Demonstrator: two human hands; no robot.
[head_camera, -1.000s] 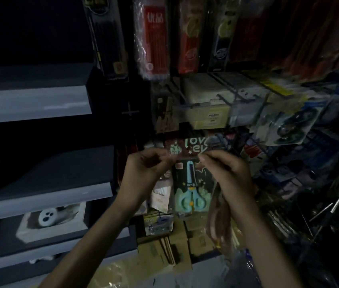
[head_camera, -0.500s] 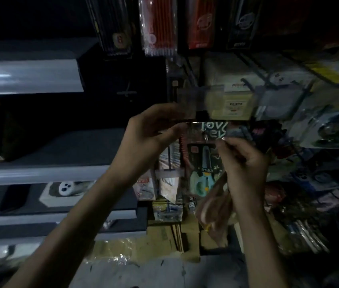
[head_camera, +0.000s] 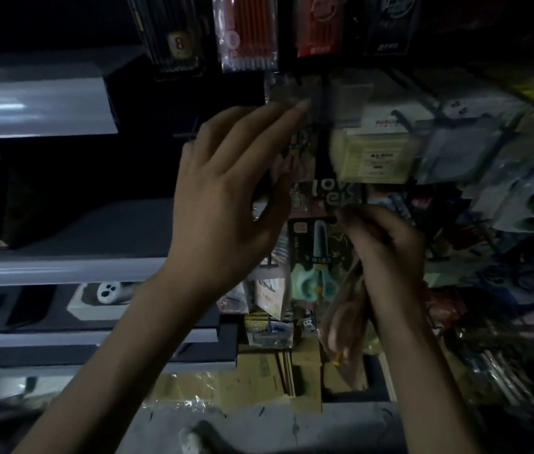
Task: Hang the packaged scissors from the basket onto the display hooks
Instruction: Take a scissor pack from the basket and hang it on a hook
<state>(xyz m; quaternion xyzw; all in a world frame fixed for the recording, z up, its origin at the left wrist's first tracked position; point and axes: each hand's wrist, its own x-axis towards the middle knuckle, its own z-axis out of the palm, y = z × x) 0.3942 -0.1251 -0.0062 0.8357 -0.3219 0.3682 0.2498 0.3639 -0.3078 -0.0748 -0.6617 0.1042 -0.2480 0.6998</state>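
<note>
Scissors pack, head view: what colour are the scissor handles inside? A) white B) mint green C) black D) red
B: the scissors pack shows pale mint-green handles at its lower end, below where the fingers of the right hand pinch its right edge.

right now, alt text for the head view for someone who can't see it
In a dim shop, the right hand pinches the packaged scissors, teal-handled, before a crowded stationery display, while the left hand reaches up with straight fingers toward the pack's clear top. Grey shelves stand to the left; pen packs hang above.
</note>
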